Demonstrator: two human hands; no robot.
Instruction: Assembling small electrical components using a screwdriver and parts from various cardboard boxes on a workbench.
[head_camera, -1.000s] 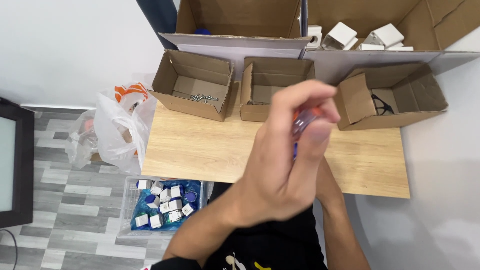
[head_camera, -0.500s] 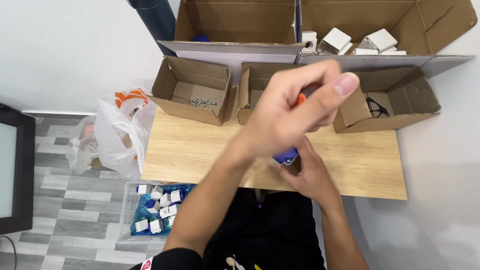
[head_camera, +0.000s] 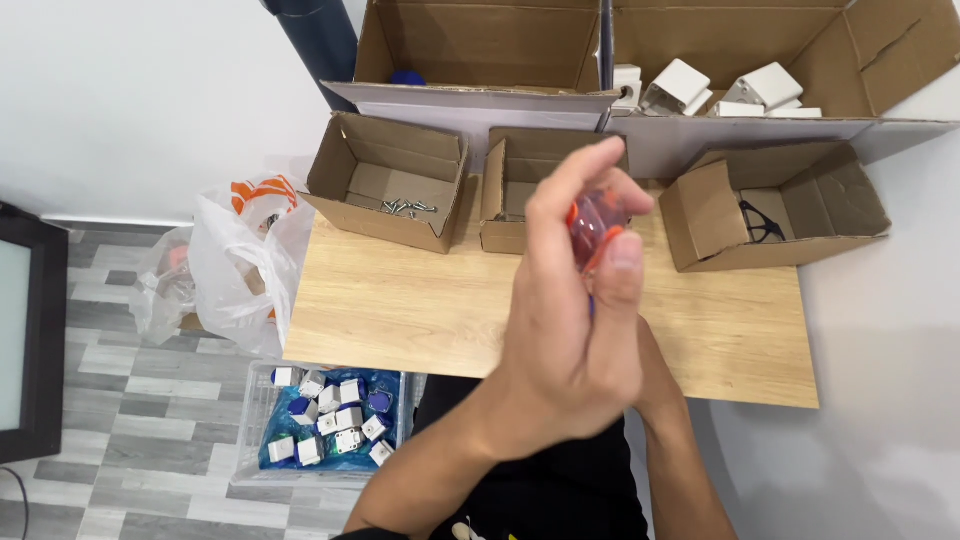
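Looking down through the head camera, we saw our left hand (head_camera: 570, 340) closed around an orange translucent handle (head_camera: 593, 225) above the wooden table (head_camera: 420, 310); our right hand (head_camera: 655, 365) sat behind it, grip impossible to tell.

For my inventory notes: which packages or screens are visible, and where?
Three small open brown cardboard boxes along the table's back edge.
Two large brown cardboard cartons behind them.
White plastic bag, left of table.
Dark-framed pale screen, far left.
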